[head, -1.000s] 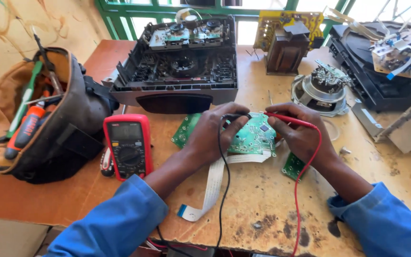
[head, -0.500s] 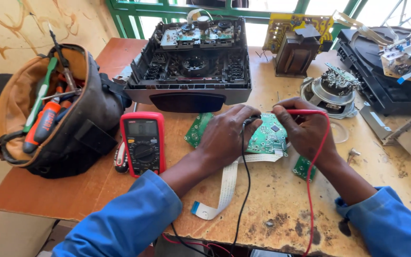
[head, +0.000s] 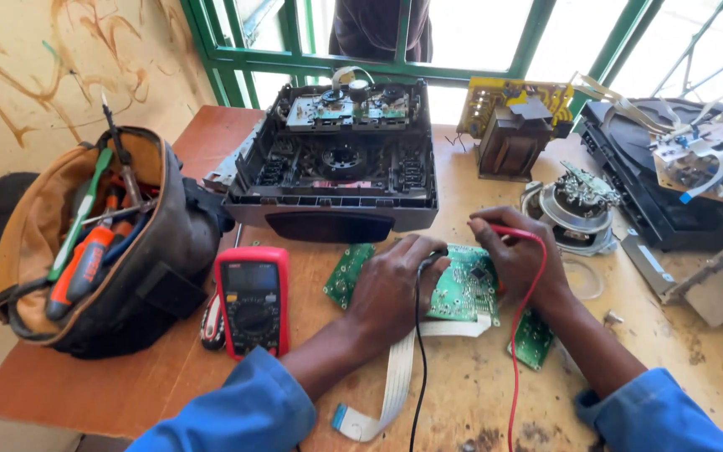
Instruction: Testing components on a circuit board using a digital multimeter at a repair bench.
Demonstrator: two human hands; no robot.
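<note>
Two probes pressed onto the green circuit board (head: 462,289), just right of the red multimeter (head: 252,300) on the tabletop (head: 127,385): left hand (head: 391,289) pinching the black probe (head: 433,255), right hand (head: 516,264) pinching the red probe (head: 495,228). Likely risk: a slipping tip bridging neighbouring solder points, since nothing clamps the board.

Multimeter (head: 251,299) left of circuit board (head: 462,289); tool bag (head: 102,243) further left; opened player chassis (head: 336,163) behind board.
</note>
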